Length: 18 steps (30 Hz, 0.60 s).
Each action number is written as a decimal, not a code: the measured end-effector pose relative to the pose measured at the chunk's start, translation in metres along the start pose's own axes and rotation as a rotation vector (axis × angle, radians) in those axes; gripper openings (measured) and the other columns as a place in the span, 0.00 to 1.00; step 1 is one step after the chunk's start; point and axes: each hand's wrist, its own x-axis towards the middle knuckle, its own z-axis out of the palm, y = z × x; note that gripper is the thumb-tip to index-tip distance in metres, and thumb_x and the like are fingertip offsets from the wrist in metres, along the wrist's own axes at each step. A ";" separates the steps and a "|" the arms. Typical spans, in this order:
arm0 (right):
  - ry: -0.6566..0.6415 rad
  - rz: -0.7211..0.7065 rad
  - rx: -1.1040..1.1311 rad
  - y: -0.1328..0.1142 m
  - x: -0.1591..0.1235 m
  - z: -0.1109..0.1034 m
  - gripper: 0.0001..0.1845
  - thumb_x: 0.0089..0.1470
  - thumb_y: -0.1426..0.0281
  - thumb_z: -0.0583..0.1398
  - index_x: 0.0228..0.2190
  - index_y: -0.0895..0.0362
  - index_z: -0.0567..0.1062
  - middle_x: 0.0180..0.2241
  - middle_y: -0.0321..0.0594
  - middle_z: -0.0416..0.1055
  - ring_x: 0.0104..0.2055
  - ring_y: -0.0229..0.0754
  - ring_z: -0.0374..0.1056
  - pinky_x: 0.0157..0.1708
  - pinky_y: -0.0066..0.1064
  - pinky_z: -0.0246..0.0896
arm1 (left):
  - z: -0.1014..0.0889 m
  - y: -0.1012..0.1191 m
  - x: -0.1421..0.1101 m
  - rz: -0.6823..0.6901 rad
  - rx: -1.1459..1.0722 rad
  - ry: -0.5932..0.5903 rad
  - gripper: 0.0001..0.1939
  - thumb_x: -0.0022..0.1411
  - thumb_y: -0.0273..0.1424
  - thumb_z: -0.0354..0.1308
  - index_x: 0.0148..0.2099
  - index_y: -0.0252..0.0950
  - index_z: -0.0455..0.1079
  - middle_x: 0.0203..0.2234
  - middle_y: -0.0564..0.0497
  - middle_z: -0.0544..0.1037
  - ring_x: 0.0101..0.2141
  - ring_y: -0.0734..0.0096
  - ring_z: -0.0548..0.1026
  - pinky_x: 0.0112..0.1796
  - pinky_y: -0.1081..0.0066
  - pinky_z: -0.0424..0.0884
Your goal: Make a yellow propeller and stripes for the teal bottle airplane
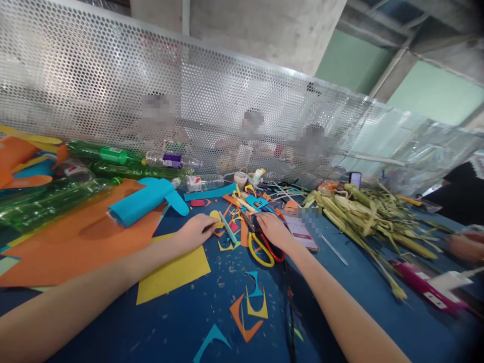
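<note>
"What's your left hand (196, 232) doing?"

"I have its fingers on a small yellow paper piece (217, 219), beside the paper scraps (233, 228)."

"And the right?"

"My right hand (273, 228) is over the yellow-handled scissors (260, 256), near a phone (303, 234) lying on the blue desk (170, 335)."

"Farther out?"

"I see a blue paper tube (141, 202) and green bottles (56, 204) left, pale husks (363, 214) right."

Head view, single camera: seen from the wearer's head at twelve o'clock, looking forward and down over the worktop (264, 322). The forearms enter from seven and five o'clock; the hands, left (198, 232) and right (274, 229), lie at mid-range near the centre. A perforated screen (227, 85) crosses beyond, from ten to two o'clock.
</note>
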 end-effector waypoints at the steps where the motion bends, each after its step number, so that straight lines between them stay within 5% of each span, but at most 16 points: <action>1: 0.004 -0.004 0.000 0.000 0.000 -0.002 0.20 0.61 0.70 0.43 0.42 0.60 0.73 0.44 0.44 0.72 0.47 0.43 0.65 0.50 0.35 0.55 | 0.000 0.001 -0.001 -0.001 0.002 0.007 0.12 0.62 0.28 0.48 0.46 0.35 0.69 0.33 0.47 0.75 0.35 0.65 0.71 0.37 0.69 0.67; 7: 0.034 0.051 -0.042 0.004 -0.001 0.000 0.19 0.61 0.68 0.46 0.36 0.59 0.75 0.38 0.45 0.73 0.43 0.44 0.65 0.47 0.35 0.56 | -0.001 0.005 -0.002 0.029 0.013 0.003 0.11 0.61 0.28 0.48 0.44 0.35 0.69 0.32 0.46 0.75 0.36 0.64 0.70 0.37 0.68 0.67; 18: 0.035 0.092 -0.069 0.011 0.007 0.010 0.20 0.60 0.69 0.46 0.49 0.60 0.69 0.46 0.46 0.69 0.49 0.46 0.61 0.51 0.37 0.52 | 0.003 0.004 -0.001 0.056 0.038 0.007 0.10 0.60 0.26 0.48 0.41 0.36 0.68 0.32 0.47 0.74 0.35 0.64 0.70 0.37 0.67 0.66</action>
